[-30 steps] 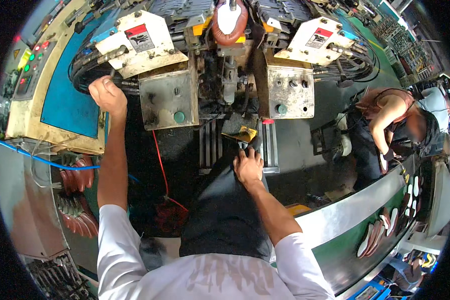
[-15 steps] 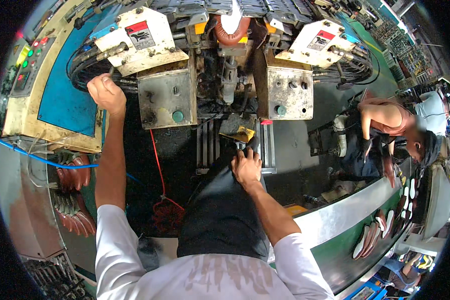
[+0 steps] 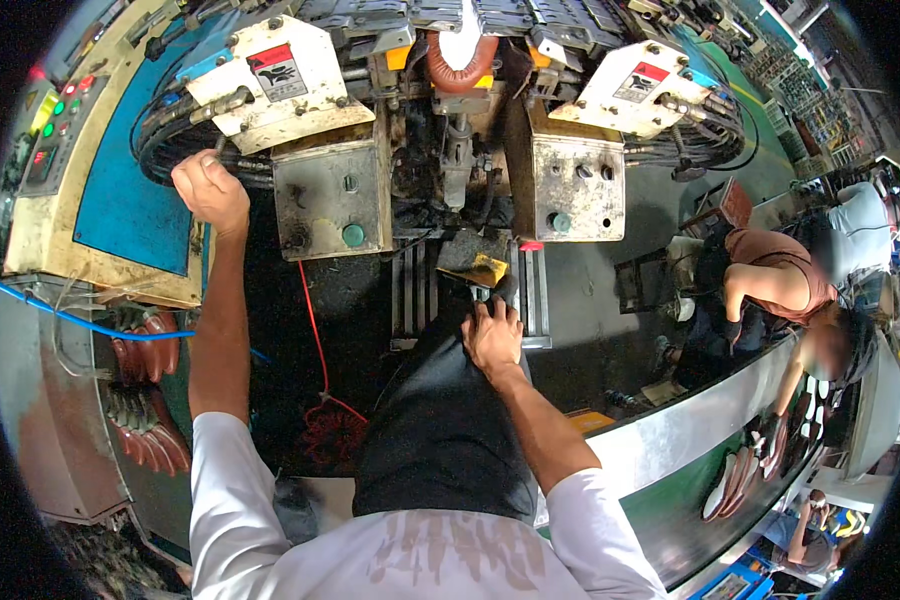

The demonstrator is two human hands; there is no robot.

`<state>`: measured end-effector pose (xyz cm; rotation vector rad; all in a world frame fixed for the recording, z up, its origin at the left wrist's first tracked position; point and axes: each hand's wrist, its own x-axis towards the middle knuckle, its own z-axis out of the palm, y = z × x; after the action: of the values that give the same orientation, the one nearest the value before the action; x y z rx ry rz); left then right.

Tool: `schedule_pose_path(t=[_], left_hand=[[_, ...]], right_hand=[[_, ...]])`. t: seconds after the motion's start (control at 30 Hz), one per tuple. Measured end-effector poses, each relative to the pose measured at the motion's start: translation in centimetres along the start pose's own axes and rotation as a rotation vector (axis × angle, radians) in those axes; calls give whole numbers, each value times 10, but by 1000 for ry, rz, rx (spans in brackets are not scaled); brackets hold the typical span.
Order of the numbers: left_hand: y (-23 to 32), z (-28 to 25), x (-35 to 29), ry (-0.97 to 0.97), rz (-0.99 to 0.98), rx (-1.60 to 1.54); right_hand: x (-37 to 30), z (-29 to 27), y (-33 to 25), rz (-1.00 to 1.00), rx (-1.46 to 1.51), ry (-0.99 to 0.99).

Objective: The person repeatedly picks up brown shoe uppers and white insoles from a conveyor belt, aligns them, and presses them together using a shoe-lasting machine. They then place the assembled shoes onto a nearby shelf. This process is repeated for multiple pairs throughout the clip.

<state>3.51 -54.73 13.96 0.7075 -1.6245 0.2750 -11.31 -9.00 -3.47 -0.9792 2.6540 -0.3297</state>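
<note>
My left hand [image 3: 211, 190] is closed round the lower end of a lever [image 3: 220, 146] below the machine's left white guard plate [image 3: 270, 85]; its knob is hidden by my fingers. My right hand [image 3: 493, 335] lies over the knee of my black trousers [image 3: 440, 430], fingers slightly apart, with no held thing visible. Just beyond its fingertips is a worn yellow-and-black block [image 3: 475, 268], perhaps a pedal. Ahead, a brown leather shoe upper [image 3: 460, 76] with a white sole sits clamped in the machine's middle.
Two control boxes [image 3: 335, 195] [image 3: 568, 190] with green buttons flank the machine's centre. A red coiled hose [image 3: 335, 432] hangs at left, near racked brown shoes [image 3: 150, 430]. At right, a green conveyor [image 3: 660, 530] carries shoe pieces [image 3: 735, 483]; a co-worker [image 3: 785, 275] leans over it.
My hands stay almost where they were, and the shoe upper has not moved. The co-worker at right has bent further over and put a brown shoe down on the conveyor.
</note>
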Motion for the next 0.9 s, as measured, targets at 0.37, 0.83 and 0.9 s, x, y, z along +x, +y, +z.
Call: schedule_pose_path(t=[0.37,0.83,0.9], left_hand=[[-32,37,-11,128,40,-142],[4,-18,1,-31,-143,-69],[6,-22,2,-82,-197,-82]], right_hand=[[5,-7,-9,-73,-123,-112],[-2,19,20,-244,-138,181],[-2,23,28,-277,-130,227]])
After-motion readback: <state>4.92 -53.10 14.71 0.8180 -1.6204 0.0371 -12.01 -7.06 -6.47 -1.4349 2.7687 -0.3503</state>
